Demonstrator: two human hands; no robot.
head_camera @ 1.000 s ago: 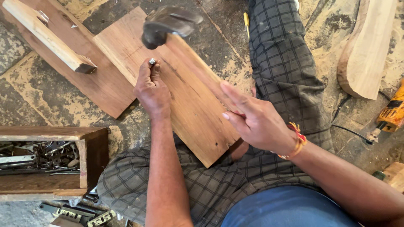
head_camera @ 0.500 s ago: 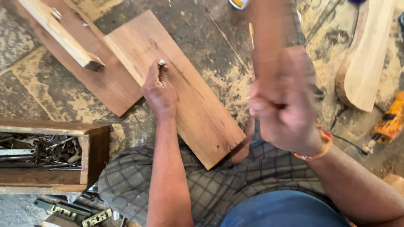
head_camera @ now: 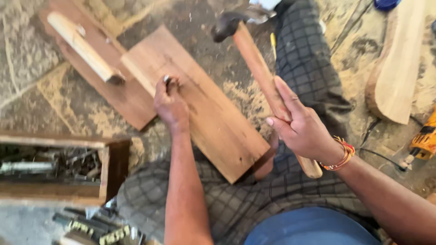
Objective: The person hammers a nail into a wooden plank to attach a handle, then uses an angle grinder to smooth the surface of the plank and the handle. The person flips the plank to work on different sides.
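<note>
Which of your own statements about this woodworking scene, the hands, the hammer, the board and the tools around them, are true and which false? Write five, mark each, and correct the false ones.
1. The right hand grips a wooden-handled hammer. True.
2. The left hand holds a nail against the wooden board. True.
3. The hammer head rests on the nail. False: it is raised, apart from the nail.
4. A wooden box of metal parts lies beside the left arm. True.
5. The yellow drill lies on the board. False: it lies on the floor at the right edge.
</note>
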